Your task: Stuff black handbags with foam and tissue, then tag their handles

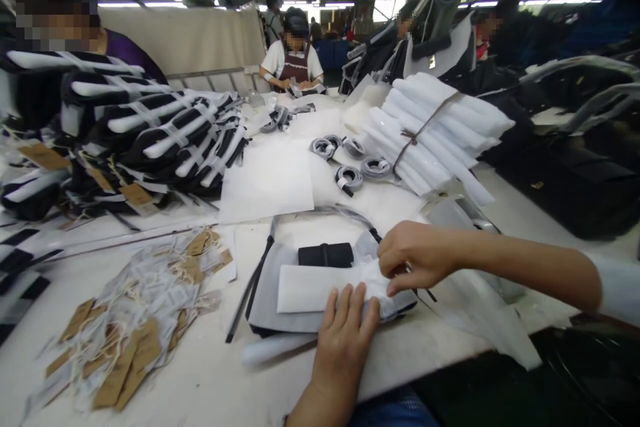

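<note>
A dark bag [270, 310] lies flat on the table under a sheet of grey-white wrapping, its handle [255, 273] looped out at the sides and top. On it rest a folded white foam sheet [303, 290] and a small black rolled piece [325, 255] behind it. My left hand [345, 340] is spread flat, fingers across the foam sheet's near edge. My right hand [415, 257] is closed in a pinch at the sheet's right end, beside crumpled thin white wrapping [370, 275]. What sits between its fingers is hidden.
Brown hang tags [137, 353] with strings and clear packets are heaped on the left. Stacked wrapped black bags [165, 127] stand behind them. Coiled straps [349, 177] and a tied bundle of white foam [435, 127] lie beyond. A co-worker [295, 60] sits at the far end.
</note>
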A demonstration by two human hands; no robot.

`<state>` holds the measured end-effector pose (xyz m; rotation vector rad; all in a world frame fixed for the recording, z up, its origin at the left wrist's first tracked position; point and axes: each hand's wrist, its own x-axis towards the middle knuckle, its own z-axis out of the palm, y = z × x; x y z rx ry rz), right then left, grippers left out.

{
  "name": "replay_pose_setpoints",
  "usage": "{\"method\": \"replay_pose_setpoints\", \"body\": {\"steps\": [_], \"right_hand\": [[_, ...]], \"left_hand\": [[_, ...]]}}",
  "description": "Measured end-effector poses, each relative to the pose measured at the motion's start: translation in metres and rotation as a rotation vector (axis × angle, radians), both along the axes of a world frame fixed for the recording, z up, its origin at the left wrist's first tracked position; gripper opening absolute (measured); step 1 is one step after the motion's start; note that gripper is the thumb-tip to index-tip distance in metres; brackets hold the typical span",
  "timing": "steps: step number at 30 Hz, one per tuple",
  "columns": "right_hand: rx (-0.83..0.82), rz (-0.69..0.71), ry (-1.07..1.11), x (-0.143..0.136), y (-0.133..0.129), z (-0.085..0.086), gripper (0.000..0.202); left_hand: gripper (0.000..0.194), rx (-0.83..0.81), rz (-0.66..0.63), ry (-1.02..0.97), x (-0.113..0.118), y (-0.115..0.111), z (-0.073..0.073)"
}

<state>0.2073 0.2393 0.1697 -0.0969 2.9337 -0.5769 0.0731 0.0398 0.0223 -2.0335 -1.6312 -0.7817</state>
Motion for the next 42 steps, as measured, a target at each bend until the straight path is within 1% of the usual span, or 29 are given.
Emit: {"method": "replay_pose_setpoints", "body": {"steps": [3, 5, 8, 11, 14, 17, 22, 27, 30, 33, 38, 42], "right_hand": [[0.013, 0.068, -0.075, -0.03, 0.02, -0.017, 0.028], [0.024, 0.113, -0.156, -0.046, 0.028, -0.027, 0.025], [0.05, 0.177, -0.278, -0.063, 0.033, -0.04, 0.022], [0.079, 0.216, -0.347, -0.074, 0.037, -0.047, 0.027], [0.1, 0.241, -0.394, -0.08, 0.04, -0.049, 0.029], [0.133, 0.245, -0.424, -0.084, 0.041, -0.049, 0.026], [0.201, 0.208, -0.421, -0.085, 0.036, -0.049, 0.02], [0.258, 0.169, -0.406, -0.085, 0.031, -0.051, 0.022], [0.284, 0.144, -0.392, -0.085, 0.031, -0.051, 0.024], [0.322, 0.119, -0.388, -0.086, 0.029, -0.051, 0.025], [0.367, 0.086, -0.41, -0.089, 0.029, -0.053, 0.035], [0.386, 0.081, -0.424, -0.095, 0.039, -0.058, 0.045]], "left_hand": [[0.023, 0.039, 0.028, -0.043, 0.004, 0.001, -0.002], [0.023, 0.049, 0.046, -0.063, 0.007, 0.001, -0.002], [0.022, 0.026, 0.052, -0.076, 0.007, 0.0, 0.001], [0.023, 0.004, 0.043, -0.105, 0.005, -0.002, 0.005], [0.025, -0.008, 0.044, -0.135, 0.004, -0.003, 0.006], [0.022, -0.022, 0.058, -0.122, 0.004, -0.003, 0.007], [0.02, -0.081, 0.068, -0.041, 0.005, -0.001, 0.008], [0.017, -0.086, 0.065, 0.001, 0.006, 0.003, 0.012], [0.016, -0.078, 0.072, 0.014, 0.006, 0.006, 0.011], [0.013, -0.036, 0.072, -0.018, 0.007, 0.008, 0.01], [0.013, -0.045, 0.067, -0.041, 0.008, 0.007, 0.008], [0.016, -0.018, 0.076, -0.077, 0.008, 0.007, 0.006]]}}
